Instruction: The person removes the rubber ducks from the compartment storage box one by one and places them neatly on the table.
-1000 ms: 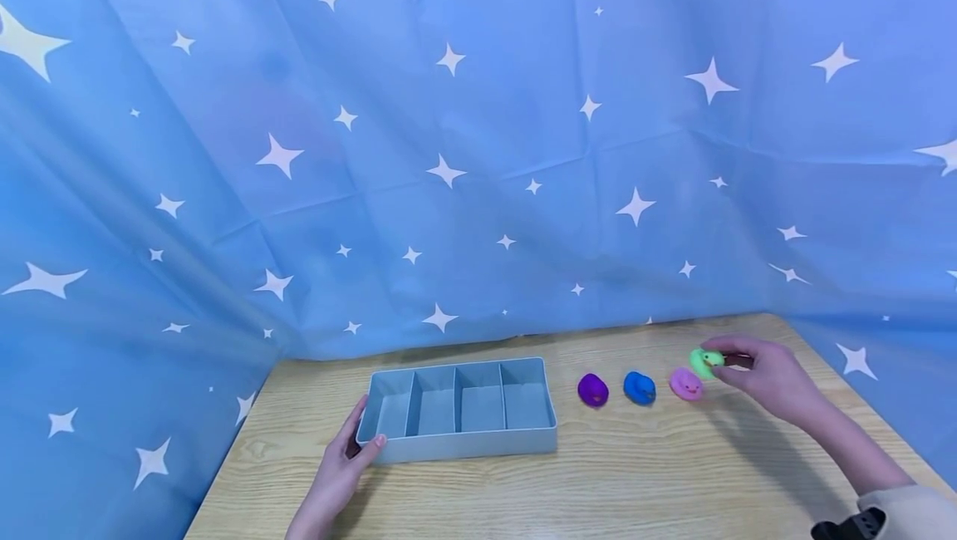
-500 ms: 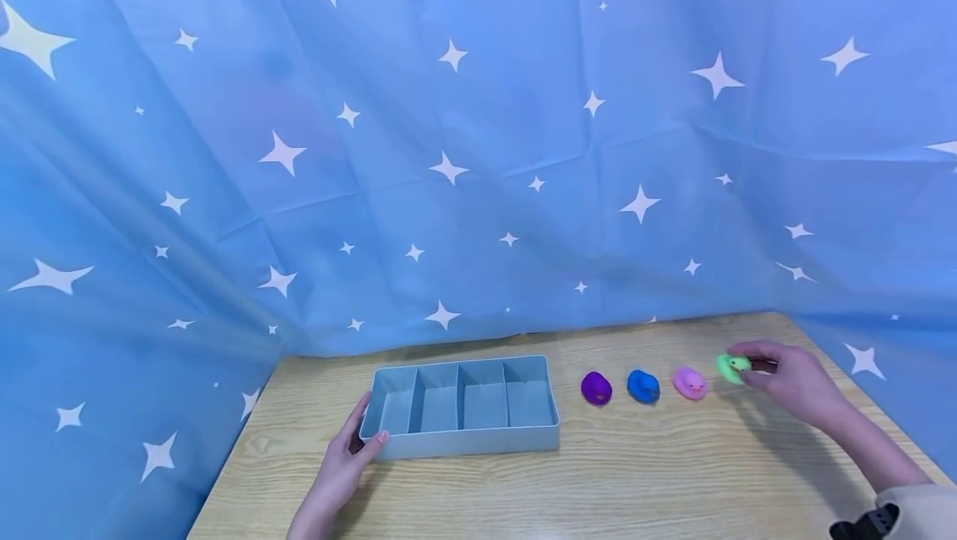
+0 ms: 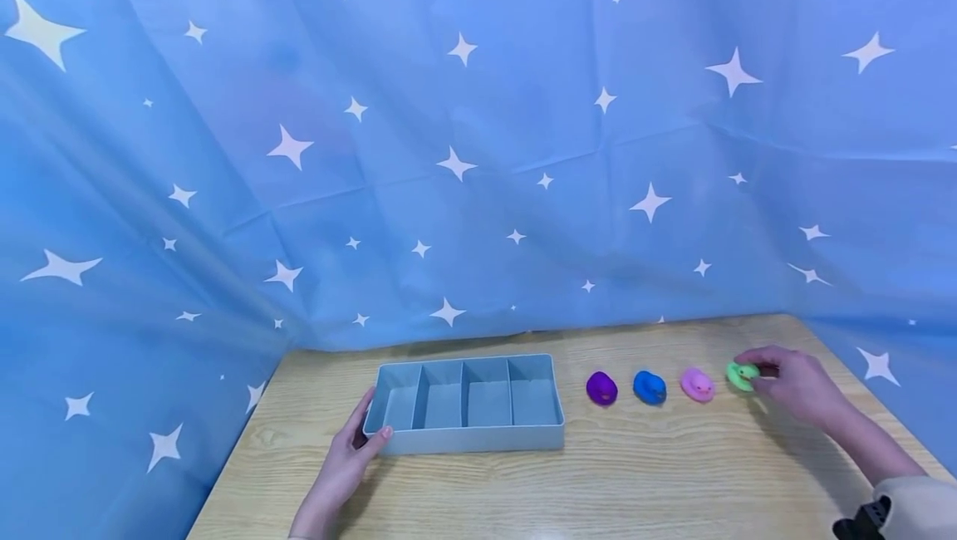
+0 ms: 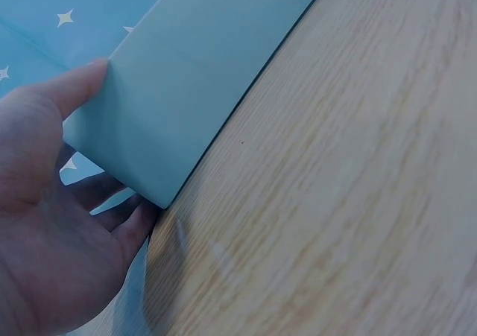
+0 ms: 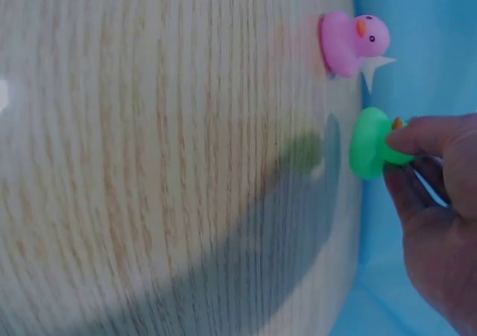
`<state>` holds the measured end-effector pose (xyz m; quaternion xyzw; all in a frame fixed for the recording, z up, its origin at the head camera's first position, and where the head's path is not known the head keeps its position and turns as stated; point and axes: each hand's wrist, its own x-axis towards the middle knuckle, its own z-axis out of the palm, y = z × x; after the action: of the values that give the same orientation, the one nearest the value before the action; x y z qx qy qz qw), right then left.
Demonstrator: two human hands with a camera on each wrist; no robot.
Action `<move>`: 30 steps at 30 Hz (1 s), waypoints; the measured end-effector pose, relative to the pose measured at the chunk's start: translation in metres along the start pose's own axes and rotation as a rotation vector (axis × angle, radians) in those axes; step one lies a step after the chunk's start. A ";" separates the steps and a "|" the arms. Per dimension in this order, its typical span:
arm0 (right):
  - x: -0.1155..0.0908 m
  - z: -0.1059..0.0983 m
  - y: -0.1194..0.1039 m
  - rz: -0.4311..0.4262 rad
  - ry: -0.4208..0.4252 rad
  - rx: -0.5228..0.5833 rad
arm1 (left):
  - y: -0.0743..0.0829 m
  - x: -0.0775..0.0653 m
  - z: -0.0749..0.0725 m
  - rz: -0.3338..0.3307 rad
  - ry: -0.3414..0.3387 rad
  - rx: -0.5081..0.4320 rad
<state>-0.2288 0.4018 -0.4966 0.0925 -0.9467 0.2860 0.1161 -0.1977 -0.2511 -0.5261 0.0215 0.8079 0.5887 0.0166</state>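
My left hand [image 3: 345, 459] holds the left end of a grey-blue divided tray [image 3: 478, 440], thumb at the front rim and fingers round the side. In the left wrist view the thumb presses the tray's wall [image 4: 179, 90] and the other fingers reach under its end. On the right, my right hand [image 3: 796, 386] pinches a green rubber duck [image 3: 740, 376] by its head between thumb and fingers. The right wrist view shows the green duck [image 5: 368, 144] close over the wood, its shadow apart from it. Left of it sits a pink rubber duck [image 3: 698, 385].
A blue rubber duck [image 3: 650, 388] and a purple rubber duck [image 3: 601, 389] stand in the same row, between the tray and the pink one. Beneath everything is a wooden table [image 3: 523, 494]. A blue star-patterned cloth [image 3: 478, 216] hangs behind and at both sides.
My right hand has carried the green duck rightward and lower, from over the pink duck to a spot beside it. The left hand keeps its hold on the tray; the head view shifts slightly.
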 end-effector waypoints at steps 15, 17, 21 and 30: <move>-0.001 0.003 0.005 0.023 -0.034 -0.033 | -0.001 0.002 0.000 -0.014 -0.004 -0.003; -0.001 0.003 0.005 0.028 -0.045 -0.028 | -0.001 0.002 0.001 -0.014 -0.001 -0.003; 0.000 0.004 0.004 0.043 -0.065 -0.019 | 0.000 0.002 0.001 -0.020 0.002 -0.004; -0.002 0.007 0.002 0.073 -0.068 -0.006 | 0.000 0.002 0.000 -0.004 0.007 0.010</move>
<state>-0.2282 0.3995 -0.5039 0.0671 -0.9537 0.2837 0.0738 -0.1997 -0.2511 -0.5265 0.0178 0.8109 0.5847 0.0150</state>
